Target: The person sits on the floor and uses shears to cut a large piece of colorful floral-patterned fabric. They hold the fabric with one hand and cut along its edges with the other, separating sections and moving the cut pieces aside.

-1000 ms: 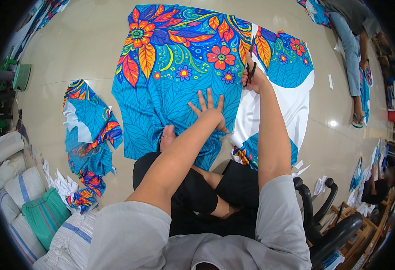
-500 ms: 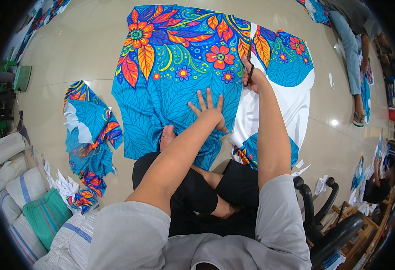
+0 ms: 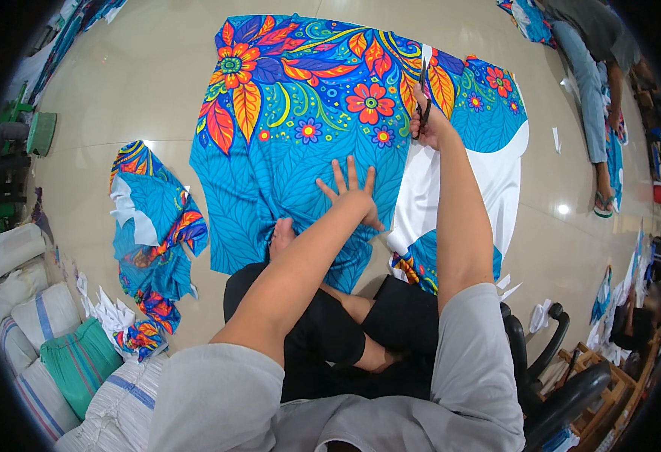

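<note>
A large printed fabric (image 3: 274, 132), blue with orange flowers and leaves, lies on the floor before me. My left hand (image 3: 349, 192) is spread open on its plain leaf-patterned part. My right hand (image 3: 430, 124) grips black scissors (image 3: 424, 105), their blades pointing away from me along a narrow white strip between printed panels. A white area of fabric (image 3: 428, 184) lies below them, to the right. My bare foot (image 3: 281, 235) rests at the fabric's near edge, beside my left forearm.
A heap of printed pieces (image 3: 153, 211) and white scraps (image 3: 112, 316) lies left, with stacked sacks (image 3: 70, 358) behind. A co-worker in jeans (image 3: 583, 90) is at upper right, another person (image 3: 631, 316) at lower right. Black curved chair-like parts (image 3: 549, 339) are beside me.
The whole scene sits slightly lower in the picture. My right hand with the scissors has edged a little forward along the fabric. My left hand stays spread in place.
</note>
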### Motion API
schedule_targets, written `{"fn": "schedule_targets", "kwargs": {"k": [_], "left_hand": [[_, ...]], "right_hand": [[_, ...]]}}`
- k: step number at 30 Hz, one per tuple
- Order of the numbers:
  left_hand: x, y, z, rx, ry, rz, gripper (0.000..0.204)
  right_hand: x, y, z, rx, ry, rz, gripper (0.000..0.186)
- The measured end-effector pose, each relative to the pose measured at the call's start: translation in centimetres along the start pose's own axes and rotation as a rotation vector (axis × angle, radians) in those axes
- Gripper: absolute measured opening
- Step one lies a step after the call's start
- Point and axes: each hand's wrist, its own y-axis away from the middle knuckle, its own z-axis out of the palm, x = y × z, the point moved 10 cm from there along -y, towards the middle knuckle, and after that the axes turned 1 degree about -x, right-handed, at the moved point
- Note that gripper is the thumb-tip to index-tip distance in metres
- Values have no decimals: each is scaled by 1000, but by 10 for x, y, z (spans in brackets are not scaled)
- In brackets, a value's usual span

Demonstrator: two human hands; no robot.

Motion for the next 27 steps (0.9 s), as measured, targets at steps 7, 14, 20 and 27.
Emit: {"fn": "schedule_targets", "kwargs": {"k": [7,14,20,27], "left_hand": [[0,0,1,-27,-5,-3,135],[0,2,0,-20,3,1,133],[0,2,0,-28,-16,0,136],[0,1,-1,-43,-1,-4,135]], "right_hand": [[-4,-11,-4,-3,22,-22,61],[-10,-13,-4,24,99,-97,56],[-16,-11,-6,20,60,-16,60],[-30,-29,-8,32,102,-44,62]]}}
